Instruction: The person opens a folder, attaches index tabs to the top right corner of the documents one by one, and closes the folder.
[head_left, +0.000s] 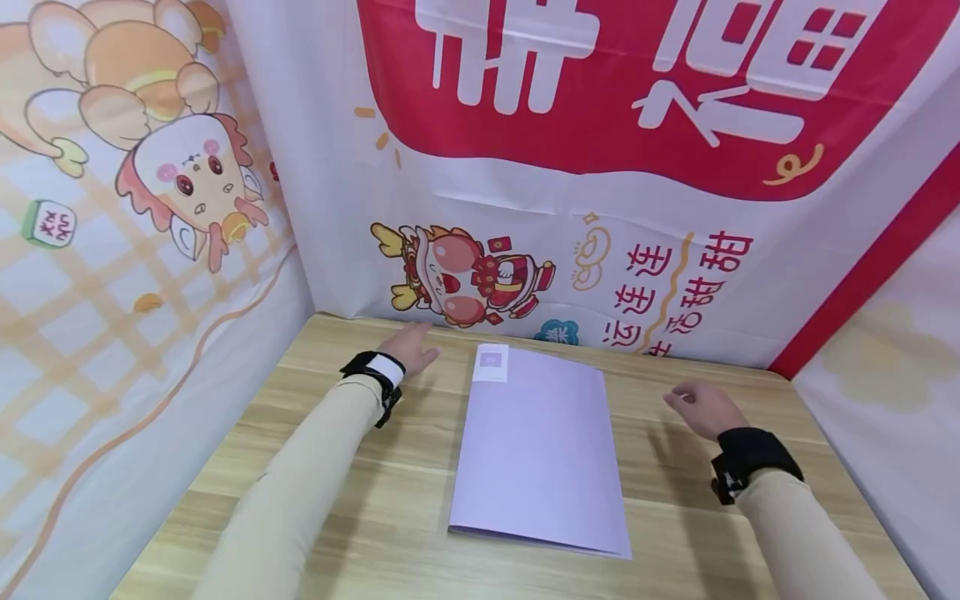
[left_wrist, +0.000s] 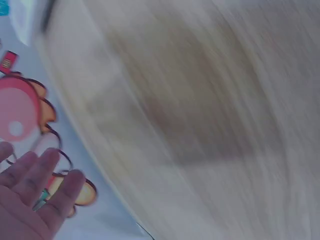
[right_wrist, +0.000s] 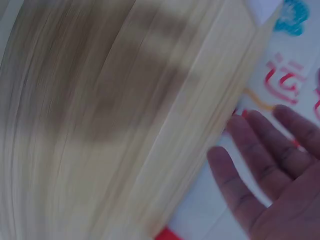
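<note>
A lavender paper folder (head_left: pixel 540 450) lies flat on the wooden table, its lower edge slightly parted. Near its top left corner sits a white label (head_left: pixel 491 363) with a small purple square. Left of the folder, my left hand (head_left: pixel 410 348) hovers above the table near the back edge, holding nothing. In the left wrist view its fingers (left_wrist: pixel 52 200) look extended. My right hand (head_left: pixel 703 408) is off to the folder's right, also holding nothing. The right wrist view shows its fingers (right_wrist: pixel 265 150) spread and relaxed. Neither hand touches the folder.
The wood-grain table (head_left: pixel 390 500) ends at the back against a printed cloth (head_left: pixel 330 208) with a red banner and a cartoon dragon. Cloth walls stand at the left (head_left: pixel 187 350) and right (head_left: pixel 900 400) sides. Black bands (head_left: pixel 757 454) wrap both wrists.
</note>
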